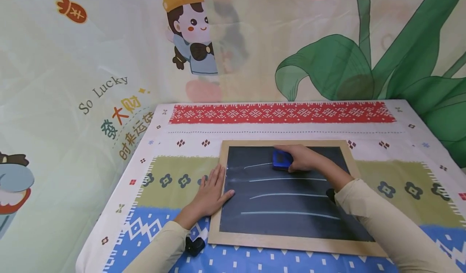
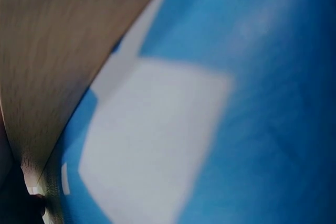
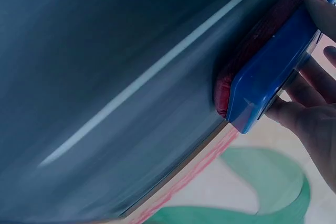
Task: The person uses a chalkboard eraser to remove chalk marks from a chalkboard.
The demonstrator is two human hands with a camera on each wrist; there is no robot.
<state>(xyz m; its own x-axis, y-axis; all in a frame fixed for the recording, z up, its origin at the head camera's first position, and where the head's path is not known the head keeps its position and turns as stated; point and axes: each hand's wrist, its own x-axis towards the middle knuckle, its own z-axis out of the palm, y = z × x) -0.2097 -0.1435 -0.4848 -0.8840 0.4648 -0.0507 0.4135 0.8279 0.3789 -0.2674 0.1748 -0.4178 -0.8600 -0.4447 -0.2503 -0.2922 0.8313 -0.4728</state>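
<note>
From the head view, a wood-framed chalkboard [image 1: 291, 196] lies flat on a patterned tablecloth [image 1: 174, 176]. Its dark face carries four pale chalk lines [image 1: 287, 195], one below another, and looks smeared grey near the top. The right hand [image 1: 303, 158] grips a blue eraser [image 1: 282, 159], pressed on the board at the end of the topmost line. The left hand [image 1: 211, 192] lies flat, fingers straight, on the cloth and the frame's left edge.

The left wrist view is blurred; it seems to show only the wooden frame [image 2: 47, 61] over blue-and-white cloth [image 2: 210, 129].

In the right wrist view, the eraser [image 3: 273, 72] has a blue plastic back and a dark red felt pad touching the board [image 3: 105, 77], with fingers [image 3: 320, 3] curled round it beside a chalk line [image 3: 152, 77].
</note>
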